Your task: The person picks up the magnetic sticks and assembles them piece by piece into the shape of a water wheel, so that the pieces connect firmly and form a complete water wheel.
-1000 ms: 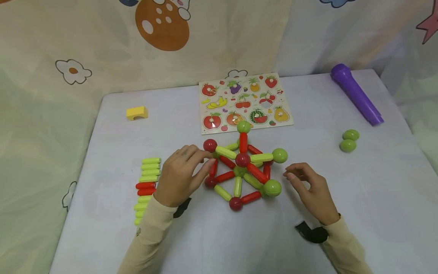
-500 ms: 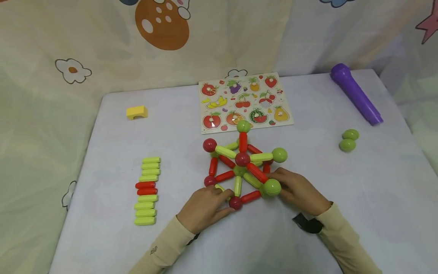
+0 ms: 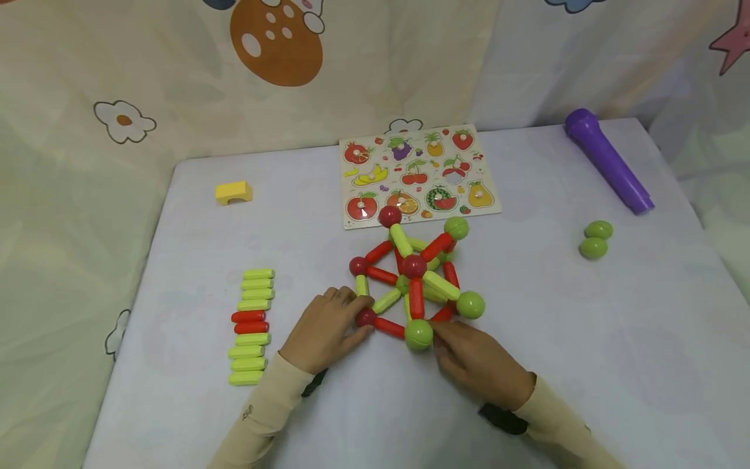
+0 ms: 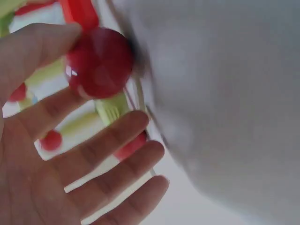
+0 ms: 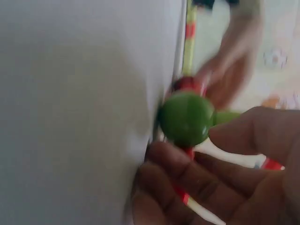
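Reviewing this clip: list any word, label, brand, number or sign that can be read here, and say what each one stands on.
No text can be read.
Left sleeve: a small dark mark near the cuff, too small to read.
Fruit puzzle board: pictures of fruit only, no lettering that shows.
Curtain backdrop: printed flowers, a mushroom and a star, no words.
Purple tube, yellow block, the stick-and-ball structure: no visible print.

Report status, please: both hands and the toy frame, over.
Left hand pinches red ball at near-left corner. Right hand touches green ball at near corner. Toy frame sits on table. Nothing blocks it.
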